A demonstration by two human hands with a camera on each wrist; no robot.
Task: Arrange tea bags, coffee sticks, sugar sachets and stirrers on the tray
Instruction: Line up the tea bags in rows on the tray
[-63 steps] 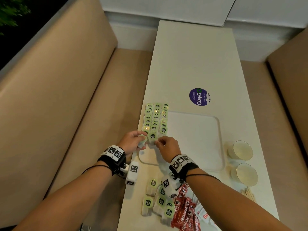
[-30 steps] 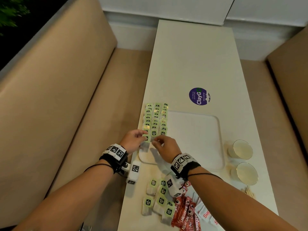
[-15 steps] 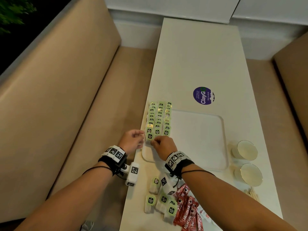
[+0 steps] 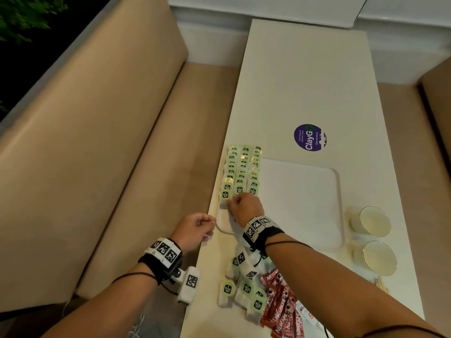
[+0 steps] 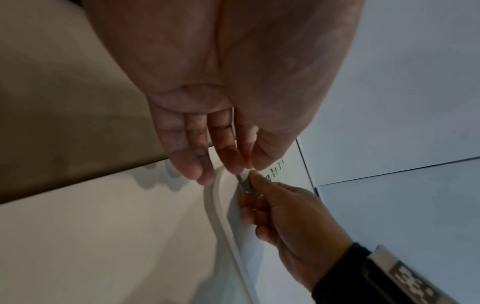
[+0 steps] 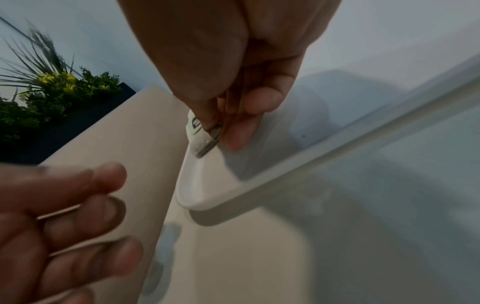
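1. Head view: a flat white plastic tray with rounded corners (image 4: pixel 300 203) lies on the long cream table (image 4: pixel 305 69), and three neat columns of green-tagged tea bags (image 4: pixel 241 170) run along its left side.
2. The right hand (image 4: pixel 246 207) sits at the near end of those columns, thumb and fingers curled and pinching the nearest green-tagged tea bag (image 4: pixel 225 198) in the left column, low over the tray's near-left corner.
3. Right wrist view: that pinch is plain, the thumb on one face and the fingertips (image 6: pixel 235 135) on the other, with the bag's lower edge just above the tray's floor; whether it touches I cannot tell.
4. The left hand (image 4: pixel 195 230) hangs over the table's left edge, just beside the tray corner, fingers loosely bent and holding nothing.
5. Nearer the person, a loose heap of green-tagged tea bags (image 4: pixel 244 289) lies on the table, with red coffee sticks (image 4: pixel 280 303) touching its right side.
6. Right of the tray stand two pale round cups (image 4: pixel 373 237), and thin wooden stirrers (image 4: pixel 380 284) lie just beside the nearer one.
7. A round purple sticker (image 4: pixel 310 137) is on the table beyond the tray.
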